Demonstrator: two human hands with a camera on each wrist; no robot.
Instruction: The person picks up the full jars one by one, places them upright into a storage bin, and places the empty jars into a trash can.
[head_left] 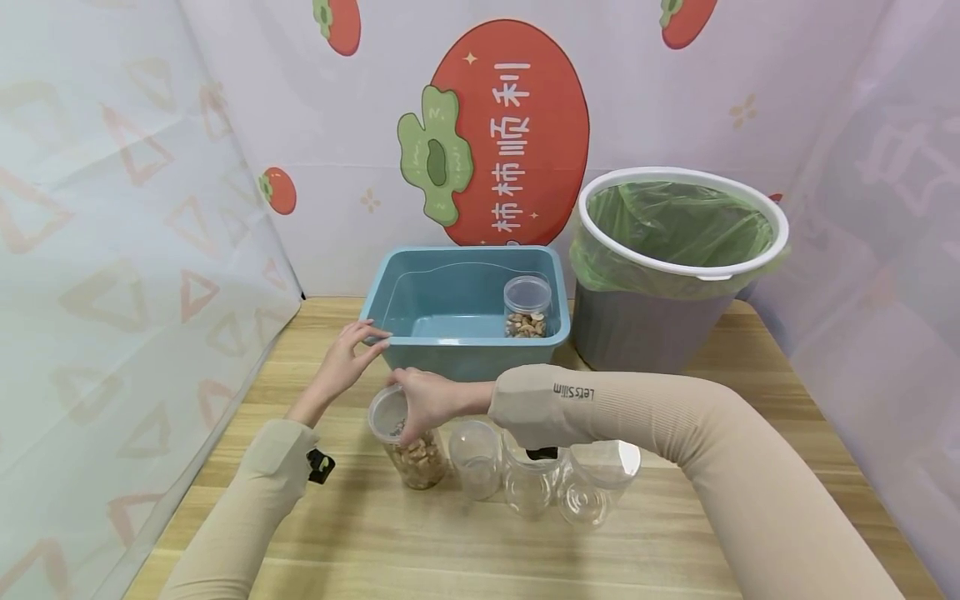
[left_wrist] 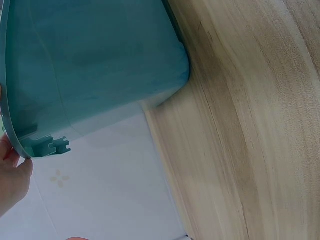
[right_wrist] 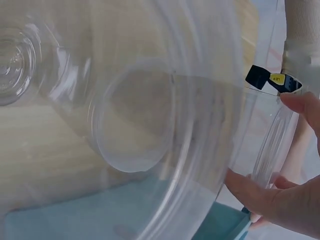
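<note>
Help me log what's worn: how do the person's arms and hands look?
The left sleeve and right sleeve are long and beige, the right one ribbed and bearing dark lettering. A black device shows by the left sleeve, a black piece below the right sleeve. Left hand and right hand are gloveless.

L hand (left_wrist: pixel 13 181) pt. cut off, L-wrist view.

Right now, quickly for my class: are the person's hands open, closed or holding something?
Left hand: holding the blue tub by its rim.
Right hand: holding the jar of nuts near its top.
</note>
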